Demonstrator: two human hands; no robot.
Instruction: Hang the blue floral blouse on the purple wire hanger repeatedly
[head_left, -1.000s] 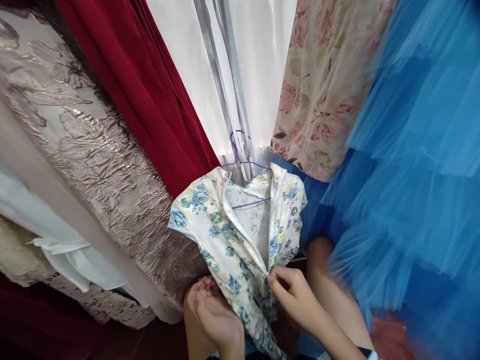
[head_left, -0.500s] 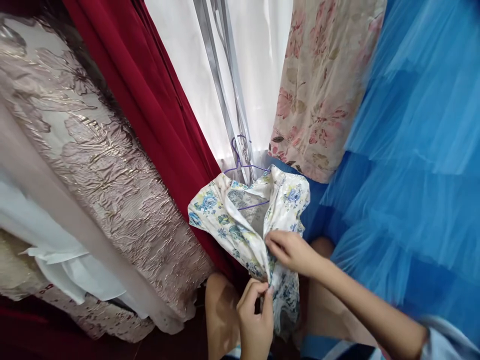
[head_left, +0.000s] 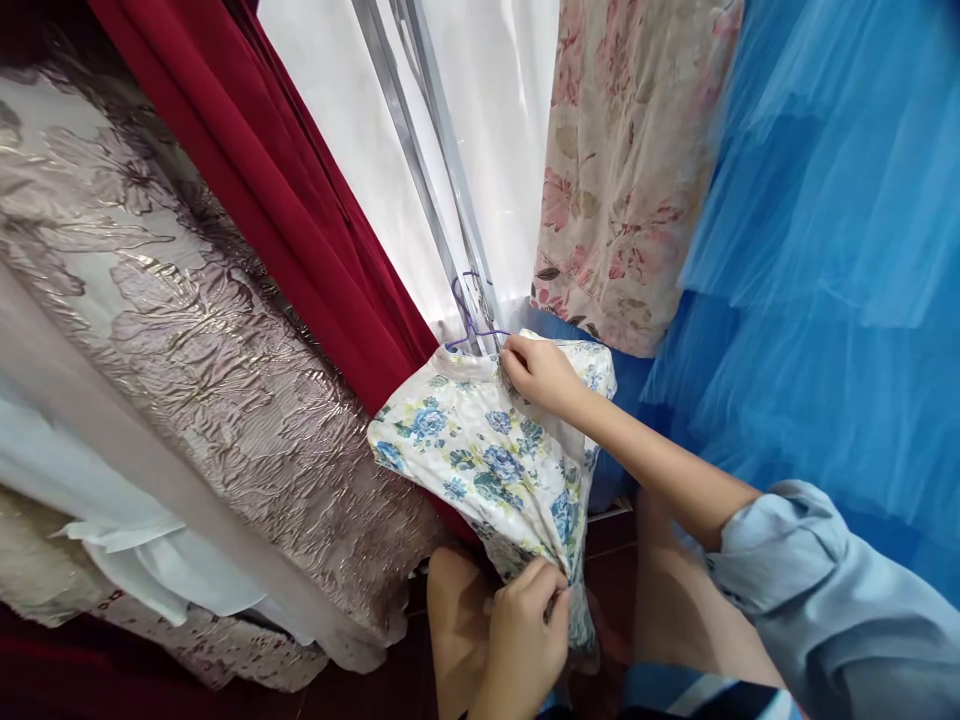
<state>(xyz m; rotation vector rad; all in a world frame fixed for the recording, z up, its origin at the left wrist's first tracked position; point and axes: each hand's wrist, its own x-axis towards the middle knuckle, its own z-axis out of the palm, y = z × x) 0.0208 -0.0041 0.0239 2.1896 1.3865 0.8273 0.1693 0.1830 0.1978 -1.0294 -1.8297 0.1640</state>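
A white floral dress (head_left: 480, 450) with blue flowers and a band collar hangs on a thin purple hanger (head_left: 471, 328), its front panel drawn across. At the collar, my right hand (head_left: 541, 374) pinches the panel's upper edge, fingers closed. Lower down, around the waist, my left hand (head_left: 529, 625) is closed on the gathered front of the dress. The lower end of the dress, below the left hand, is partly hidden.
Grey metal poles (head_left: 427, 140) stand behind the hanger before a white cloth (head_left: 495, 130). A red drape (head_left: 300, 210) and a pinkish brocade garment (head_left: 202, 310) hang left. Pink-flowered cloth (head_left: 615, 200) and blue layered tulle (head_left: 825, 250) hang right. My bare knees flank the dress.
My right hand has moved up from mid-front to the collar, drawing the panel over the neck opening that showed before. My left hand stays at the waist.
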